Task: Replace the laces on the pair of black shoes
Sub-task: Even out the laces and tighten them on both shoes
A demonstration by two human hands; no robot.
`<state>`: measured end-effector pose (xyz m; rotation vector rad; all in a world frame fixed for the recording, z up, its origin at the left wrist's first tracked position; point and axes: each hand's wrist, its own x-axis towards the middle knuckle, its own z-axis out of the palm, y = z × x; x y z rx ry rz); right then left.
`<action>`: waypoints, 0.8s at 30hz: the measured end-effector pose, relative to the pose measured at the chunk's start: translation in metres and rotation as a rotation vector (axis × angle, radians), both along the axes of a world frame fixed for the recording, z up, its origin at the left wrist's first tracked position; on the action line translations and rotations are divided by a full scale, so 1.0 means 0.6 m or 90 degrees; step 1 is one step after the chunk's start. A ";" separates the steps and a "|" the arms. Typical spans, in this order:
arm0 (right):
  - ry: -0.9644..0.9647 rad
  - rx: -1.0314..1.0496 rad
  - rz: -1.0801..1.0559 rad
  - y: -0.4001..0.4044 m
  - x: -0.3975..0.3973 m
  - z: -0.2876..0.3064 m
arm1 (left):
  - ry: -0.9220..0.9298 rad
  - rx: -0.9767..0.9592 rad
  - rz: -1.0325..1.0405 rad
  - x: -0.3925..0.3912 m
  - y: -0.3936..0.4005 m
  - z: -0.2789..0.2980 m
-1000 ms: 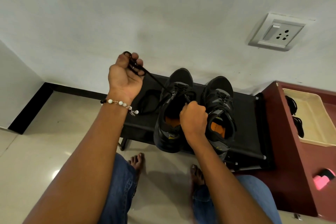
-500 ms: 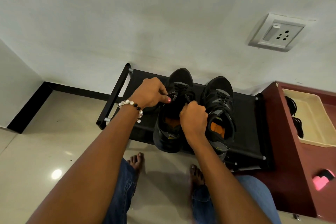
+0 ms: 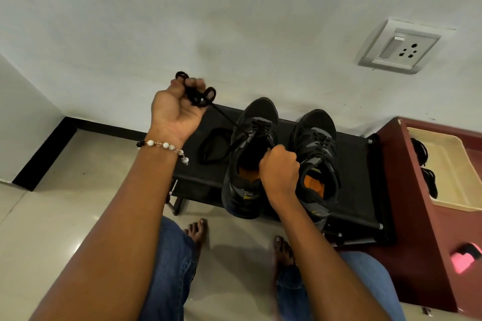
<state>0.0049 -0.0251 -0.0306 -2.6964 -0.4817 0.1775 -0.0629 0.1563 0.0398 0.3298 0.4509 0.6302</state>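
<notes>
The black lace (image 3: 224, 114) is running taut from the upper eyelets of the left-hand shoe (image 3: 250, 161) up and outward to the left hand (image 3: 177, 109), whose grip is bunching several loops of it between curled fingers. The right hand (image 3: 280, 167) is closing its grip on the lace at the shoe's throat, just right of the tongue; which strand it is pinching cannot be told. Both shoes are standing toes to the wall on the black rack (image 3: 357, 164).

Judgement: the lace is being drawn through the eyelets. The pull is best kept in line with the eyelet, with the right grip anchoring the shoe so it is not lifting or tipping toward the front edge, which its heel is overhanging.

Below the left grip, a loose black lace (image 3: 211, 148) is lying on the rack, near enough to tangle with the working strand. The second shoe (image 3: 317, 161) is standing just right of the right grip. Above and left of the raised grip, open room is lying before the wall (image 3: 234, 21). Well right, a maroon cabinet (image 3: 417, 216) is carrying a cream tray (image 3: 448, 161).
</notes>
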 end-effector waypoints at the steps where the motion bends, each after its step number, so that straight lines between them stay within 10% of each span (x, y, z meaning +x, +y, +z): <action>1: 0.000 -0.001 0.000 0.000 0.000 0.000 | -0.055 -0.057 0.030 0.000 0.000 -0.001; 6: 0.003 0.000 -0.004 0.000 0.000 0.000 | 0.087 0.032 -0.010 0.013 -0.018 -0.001; 11: -0.002 -0.005 0.000 0.002 0.000 0.000 | 0.611 0.907 -0.288 0.019 -0.050 -0.026; 13: 0.000 -0.007 -0.004 0.001 -0.001 0.003 | 0.682 1.059 -0.470 0.024 -0.063 -0.029; 24: 0.011 0.006 0.006 0.000 -0.003 0.003 | 0.740 0.761 -0.259 0.044 -0.084 -0.042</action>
